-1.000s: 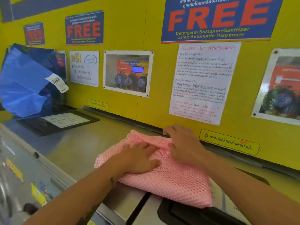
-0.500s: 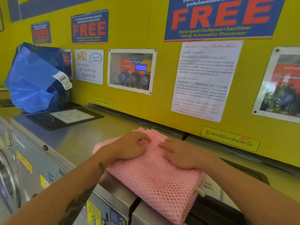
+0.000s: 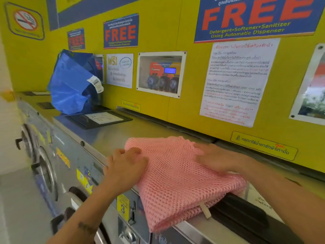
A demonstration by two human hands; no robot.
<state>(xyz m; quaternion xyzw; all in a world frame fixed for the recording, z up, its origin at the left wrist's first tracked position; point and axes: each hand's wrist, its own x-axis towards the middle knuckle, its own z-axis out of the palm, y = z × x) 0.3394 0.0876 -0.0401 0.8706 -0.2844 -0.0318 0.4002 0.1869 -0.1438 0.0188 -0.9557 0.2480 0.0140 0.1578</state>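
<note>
On the bench (image 3: 112, 136), the folded mesh (image 3: 175, 182) overhangs the front edge. My left hand (image 3: 125, 166) curls over its left edge; I cannot tell whether it pinches. Both hands have spread apart since the earlier frame. My right hand (image 3: 214, 159), blurred, lies flat on the mesh.

On washer top (image 3: 121, 136): mesh bag (image 3: 175, 182), overhanging front; tote (image 3: 70, 88) left, against wall (image 3: 186, 111).

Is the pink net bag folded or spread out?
Folded: the pink net bag shows doubled layers at its near edge.
</note>
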